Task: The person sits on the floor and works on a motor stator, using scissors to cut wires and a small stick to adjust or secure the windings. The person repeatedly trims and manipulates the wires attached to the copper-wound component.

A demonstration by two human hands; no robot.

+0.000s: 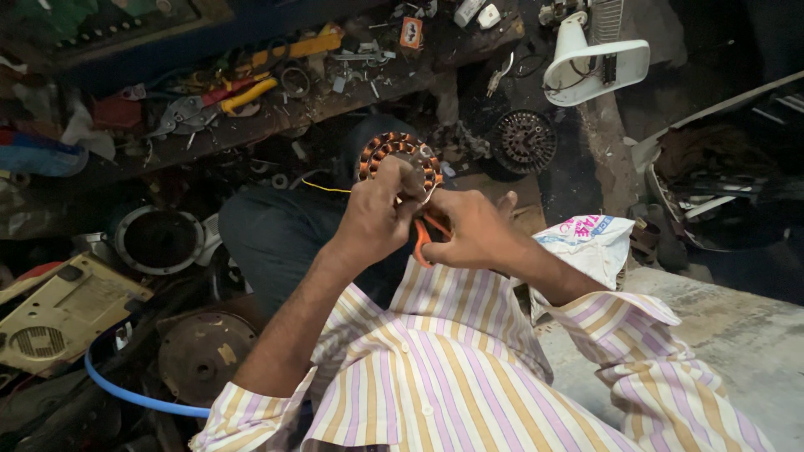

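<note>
A round motor stator with copper-coloured windings rests on my knee. My left hand grips its near edge, fingers closed on it. My right hand sits just to the right, closed round the orange handles of a small tool, pliers or scissors; the tool's tip is hidden behind my hands. A thin yellow wire trails from the stator to the left. My striped shirt fills the lower frame.
A cluttered wooden bench with yellow-handled pliers and small parts runs across the top. A dark rotor, a white fan base, a plastic bag, metal housings and a blue hose surround me.
</note>
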